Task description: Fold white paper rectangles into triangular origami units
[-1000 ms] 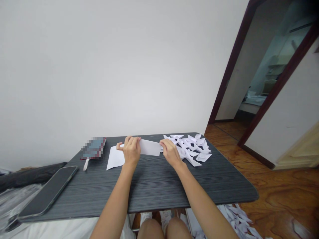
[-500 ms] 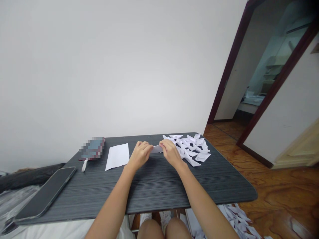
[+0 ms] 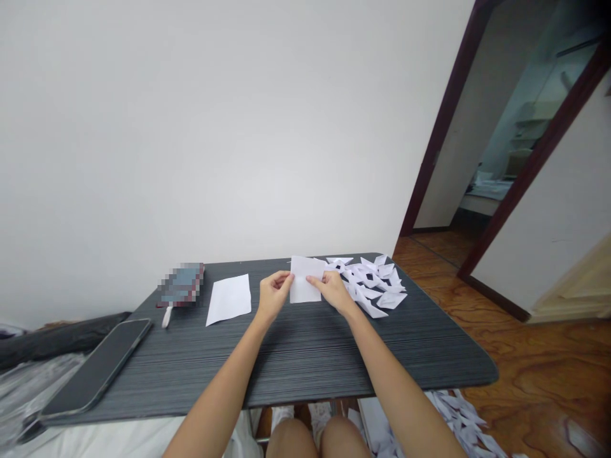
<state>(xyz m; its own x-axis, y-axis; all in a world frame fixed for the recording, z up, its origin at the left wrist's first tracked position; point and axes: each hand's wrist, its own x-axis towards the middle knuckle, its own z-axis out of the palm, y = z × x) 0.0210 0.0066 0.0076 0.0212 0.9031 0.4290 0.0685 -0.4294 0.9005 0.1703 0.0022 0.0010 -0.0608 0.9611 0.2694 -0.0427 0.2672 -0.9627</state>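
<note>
A small white sheet of paper (image 3: 304, 289) is held up above the dark table, its flat face toward me. My left hand (image 3: 274, 294) pinches its left edge between thumb and fingers. On the right side, my right hand (image 3: 333, 289) grips the same sheet, thumb across its front and fingers behind it. Just beyond my right hand lies a heap of folded white paper pieces (image 3: 370, 280), partly hidden by that hand. A larger flat white sheet (image 3: 229, 299) rests on the table to the left of my left hand.
The dark, grooved table (image 3: 305, 362) stands against a white wall. On its left are a phone (image 3: 98, 369) and a blurred-out object (image 3: 182, 285) with a white strap (image 3: 167, 316). More folded papers (image 3: 461, 420) lie below the table's right side, near a doorway.
The paper between my hands was seen as a narrow strip and now stands upright with its whole face showing. My right thumb has come onto its front.
</note>
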